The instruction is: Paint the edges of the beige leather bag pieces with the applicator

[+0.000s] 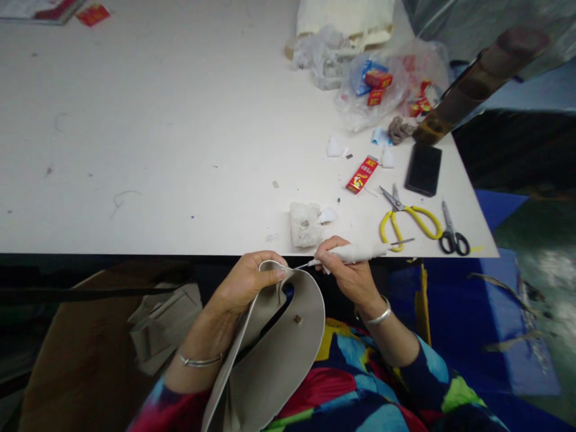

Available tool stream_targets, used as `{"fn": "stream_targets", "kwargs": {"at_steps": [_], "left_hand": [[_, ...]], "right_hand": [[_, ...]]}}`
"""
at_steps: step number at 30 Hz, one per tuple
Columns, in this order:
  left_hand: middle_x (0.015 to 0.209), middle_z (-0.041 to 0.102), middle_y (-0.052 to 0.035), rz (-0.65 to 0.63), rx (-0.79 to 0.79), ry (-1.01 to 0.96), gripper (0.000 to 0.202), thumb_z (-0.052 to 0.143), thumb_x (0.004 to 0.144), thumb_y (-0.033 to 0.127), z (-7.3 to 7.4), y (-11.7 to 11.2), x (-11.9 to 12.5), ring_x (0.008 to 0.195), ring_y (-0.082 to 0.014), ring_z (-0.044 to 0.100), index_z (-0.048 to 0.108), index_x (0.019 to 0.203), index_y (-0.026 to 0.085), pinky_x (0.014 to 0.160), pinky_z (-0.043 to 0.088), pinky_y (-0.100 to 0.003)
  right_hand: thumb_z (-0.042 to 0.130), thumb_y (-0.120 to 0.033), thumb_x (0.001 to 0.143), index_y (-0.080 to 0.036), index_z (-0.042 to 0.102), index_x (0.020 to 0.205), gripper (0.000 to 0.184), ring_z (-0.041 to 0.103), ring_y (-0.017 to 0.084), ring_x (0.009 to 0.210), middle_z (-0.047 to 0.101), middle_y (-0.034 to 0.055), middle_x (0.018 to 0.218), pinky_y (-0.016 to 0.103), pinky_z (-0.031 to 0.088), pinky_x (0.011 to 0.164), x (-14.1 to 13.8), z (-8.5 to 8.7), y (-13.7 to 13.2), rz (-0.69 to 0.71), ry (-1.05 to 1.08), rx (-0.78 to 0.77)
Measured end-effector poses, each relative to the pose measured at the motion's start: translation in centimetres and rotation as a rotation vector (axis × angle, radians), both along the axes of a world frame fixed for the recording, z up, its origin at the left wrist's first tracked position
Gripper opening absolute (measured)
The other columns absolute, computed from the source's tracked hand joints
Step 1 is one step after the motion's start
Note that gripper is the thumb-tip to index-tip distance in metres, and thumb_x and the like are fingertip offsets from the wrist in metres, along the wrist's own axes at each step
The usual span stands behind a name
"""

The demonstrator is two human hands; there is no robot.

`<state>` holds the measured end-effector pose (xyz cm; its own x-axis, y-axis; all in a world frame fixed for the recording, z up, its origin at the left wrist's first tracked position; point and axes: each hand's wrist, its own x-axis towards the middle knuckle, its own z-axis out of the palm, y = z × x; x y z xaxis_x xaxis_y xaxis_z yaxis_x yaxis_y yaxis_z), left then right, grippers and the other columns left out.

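My left hand (249, 278) pinches the folded upper edge of a beige leather-like piece (302, 348) between thumb and fingers. The piece curves round in a loop over my lap, and a small brown spot shows on its inner face. In my right hand (348, 273) is an awl-like tool (360, 252) with a white-wrapped handle. Its thin metal tip points left and meets the edge beside my left thumb; whether it pierces the material I cannot tell. A second metal end sticks out of the handle on the right. Just beyond my hands sits a whitish block (306, 224) on the table.
Yellow-handled scissors (411, 217), small black-handled scissors (453, 239), a red box (362, 174) and a black phone-like slab (423, 169) lie on the white table (157, 132). Behind them are plastic bags (351, 105) and a brown post (477, 87). Beige pieces (168, 324) lie below left.
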<state>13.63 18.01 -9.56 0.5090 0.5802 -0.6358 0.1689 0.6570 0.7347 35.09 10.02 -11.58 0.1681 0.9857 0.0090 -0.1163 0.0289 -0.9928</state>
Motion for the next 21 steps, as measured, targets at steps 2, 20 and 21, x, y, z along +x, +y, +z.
{"fn": "stream_targets", "kwargs": {"at_steps": [2, 20, 21], "left_hand": [[0.068, 0.070, -0.0019, -0.020, -0.006, -0.021, 0.043, 0.097, 0.059, 0.040, 0.0, 0.1, -0.2, 0.057, -0.0123, 0.060, 0.071, 0.080, 0.013, 0.056, 0.046, -0.023], [0.067, 0.067, -0.0008, 0.114, -0.031, -0.067, 0.045, 0.098, 0.059, 0.040, -1.0, -0.9, -0.3, 0.054, -0.0114, 0.057, 0.070, 0.084, 0.014, 0.053, 0.043, -0.021], [0.067, 0.067, -0.0012, 0.130, -0.033, -0.077, 0.045, 0.098, 0.060, 0.040, -0.9, -1.0, -0.4, 0.054, -0.0118, 0.058, 0.070, 0.084, 0.014, 0.053, 0.043, -0.022]], "right_hand": [[0.074, -0.041, 0.099, -0.022, 0.071, 0.089, 0.022, 0.058, 0.012, 0.063, 0.065, -0.0032, 0.071, 0.025, 0.044, 0.060, -0.2, 0.1, 0.2, 0.024, 0.001, -0.018], [0.072, -0.043, 0.099, -0.023, 0.070, 0.089, 0.023, 0.063, 0.015, 0.074, 0.067, -0.0015, 0.079, 0.029, 0.051, 0.072, -1.4, 0.2, 0.8, 0.051, -0.181, 0.061], [0.072, -0.042, 0.100, -0.023, 0.070, 0.089, 0.021, 0.064, 0.016, 0.075, 0.068, -0.0011, 0.081, 0.029, 0.052, 0.072, -1.5, 0.2, 0.5, 0.063, -0.205, 0.080]]}}
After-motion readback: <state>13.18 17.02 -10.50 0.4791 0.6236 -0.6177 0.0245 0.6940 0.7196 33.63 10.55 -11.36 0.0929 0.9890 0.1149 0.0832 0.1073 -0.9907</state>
